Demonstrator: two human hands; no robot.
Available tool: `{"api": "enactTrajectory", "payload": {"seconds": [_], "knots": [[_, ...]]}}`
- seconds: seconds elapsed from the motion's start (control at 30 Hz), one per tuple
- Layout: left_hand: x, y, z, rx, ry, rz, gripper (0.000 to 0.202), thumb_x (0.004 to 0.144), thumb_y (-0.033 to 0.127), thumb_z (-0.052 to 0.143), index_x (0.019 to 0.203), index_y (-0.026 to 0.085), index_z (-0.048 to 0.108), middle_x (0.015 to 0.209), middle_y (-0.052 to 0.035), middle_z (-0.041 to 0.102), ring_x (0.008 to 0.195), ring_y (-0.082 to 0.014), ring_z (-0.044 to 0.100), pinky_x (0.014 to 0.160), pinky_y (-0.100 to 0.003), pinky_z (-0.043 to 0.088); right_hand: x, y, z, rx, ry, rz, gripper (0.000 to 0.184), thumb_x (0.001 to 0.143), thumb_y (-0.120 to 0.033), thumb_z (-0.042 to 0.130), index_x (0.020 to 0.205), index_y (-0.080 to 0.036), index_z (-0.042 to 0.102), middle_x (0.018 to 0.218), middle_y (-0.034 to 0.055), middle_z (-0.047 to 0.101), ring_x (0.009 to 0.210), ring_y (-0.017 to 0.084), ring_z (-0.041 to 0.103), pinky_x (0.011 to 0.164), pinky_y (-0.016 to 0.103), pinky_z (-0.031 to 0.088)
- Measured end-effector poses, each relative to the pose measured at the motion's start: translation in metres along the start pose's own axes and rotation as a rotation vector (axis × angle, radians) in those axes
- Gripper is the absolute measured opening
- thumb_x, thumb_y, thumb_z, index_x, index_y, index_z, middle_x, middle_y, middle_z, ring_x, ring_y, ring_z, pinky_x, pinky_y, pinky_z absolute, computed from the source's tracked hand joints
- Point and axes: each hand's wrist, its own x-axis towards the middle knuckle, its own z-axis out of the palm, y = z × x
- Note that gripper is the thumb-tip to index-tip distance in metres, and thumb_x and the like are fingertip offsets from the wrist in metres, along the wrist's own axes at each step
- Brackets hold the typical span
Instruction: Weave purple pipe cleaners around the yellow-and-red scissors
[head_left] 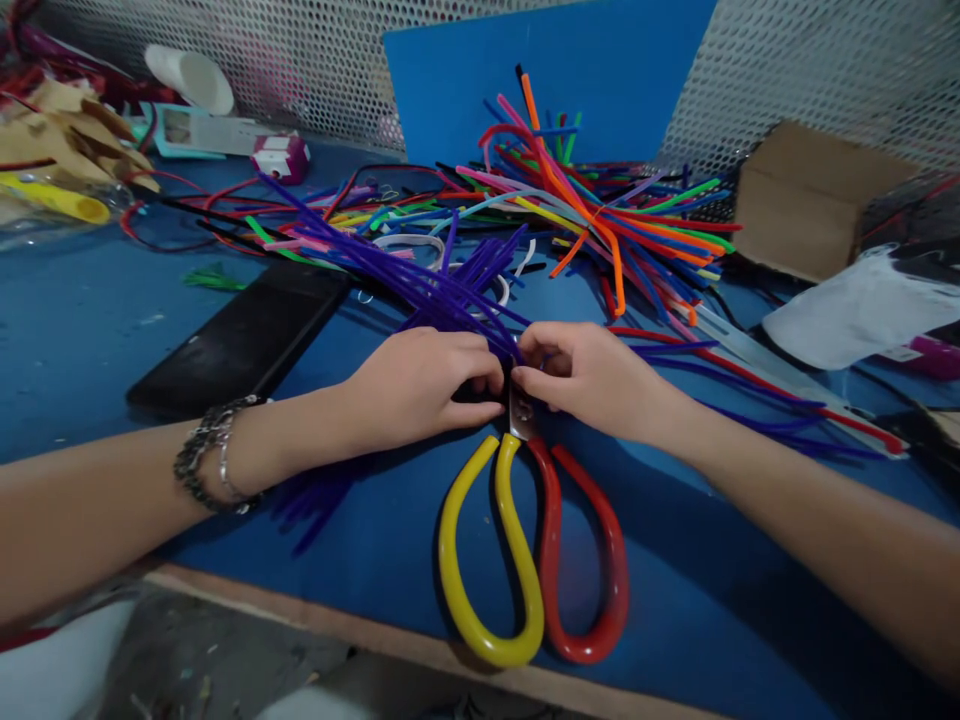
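A bunch of purple pipe cleaners (439,290) lies across the table in front of me, its stems crossing. My left hand (431,385) has its fingers curled and pinched at the near ends of the stems. Facing it, my right hand (592,380) pinches a purple stem between thumb and fingers, and the fingertips almost meet. Just what sits between the fingertips is partly hidden. Scissors (530,540) with one yellow and one red handle lie below both hands, their blades running under the fingers. More purple stems (319,505) stick out beneath my left forearm.
Behind stands a heap of multicoloured pipe cleaners (592,215) against a blue panel (540,70). A black phone-like slab (240,340) lies at left, a cardboard box (810,200) at right. Loose purple and red stems (757,375) lie by my right forearm. The table's wooden edge (337,640) is near.
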Motion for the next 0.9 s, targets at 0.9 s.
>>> {"api": "enactTrajectory", "payload": {"seconds": [0.9], "knots": [[-0.002,0.006,0.004,0.144,0.039,0.11,0.013,0.084,0.033,0.055,0.088,0.023,0.062,0.086,0.0023,0.059,0.066,-0.0101,0.055,0.055,-0.023,0.032,-0.04,0.004,-0.011,-0.044,0.089,0.074,0.013,0.072,-0.026,0.059,0.06,-0.019,0.06,0.059,-0.0002,0.059,0.056,0.013,0.054,0.049,0.024,0.042]]}}
